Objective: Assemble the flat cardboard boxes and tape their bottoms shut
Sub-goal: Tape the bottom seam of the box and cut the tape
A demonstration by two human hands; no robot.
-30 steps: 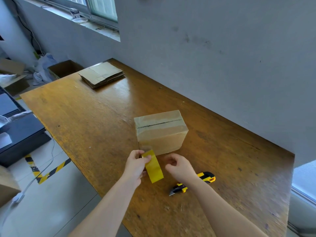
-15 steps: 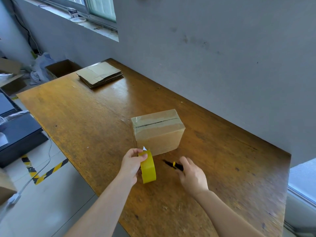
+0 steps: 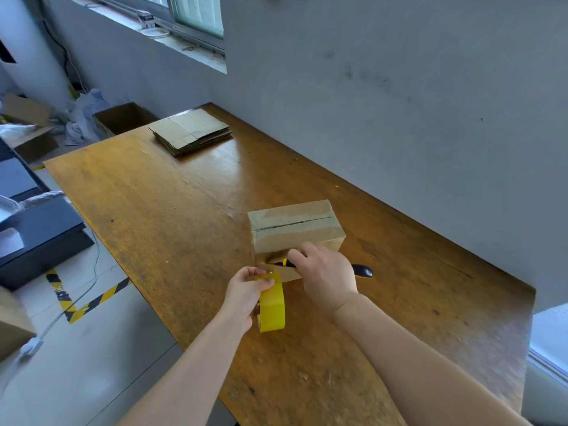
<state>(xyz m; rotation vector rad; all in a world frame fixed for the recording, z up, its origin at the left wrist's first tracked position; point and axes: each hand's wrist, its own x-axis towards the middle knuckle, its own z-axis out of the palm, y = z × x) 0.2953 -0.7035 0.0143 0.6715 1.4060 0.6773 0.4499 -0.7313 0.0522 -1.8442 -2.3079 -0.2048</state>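
Observation:
An assembled cardboard box (image 3: 295, 229) stands on the wooden table (image 3: 172, 216), its closed flaps up with tape over the seam. My left hand (image 3: 244, 295) pinches the yellow tape roll (image 3: 272, 305) just in front of the box's near face. My right hand (image 3: 324, 273) grips a yellow and black utility knife (image 3: 362, 269), with its blade end against the box's near face beside the tape. A stack of flat cardboard boxes (image 3: 190, 135) lies at the table's far end.
A grey wall runs along the table's right side. On the floor to the left are an open cardboard box (image 3: 123, 118), a black case (image 3: 40, 238) and yellow and black floor tape (image 3: 89, 302). The table's near edge is close to my arms.
My right hand picked the utility knife off the table and brought it up to the box's near face. My left hand moved the tape roll closer to the box.

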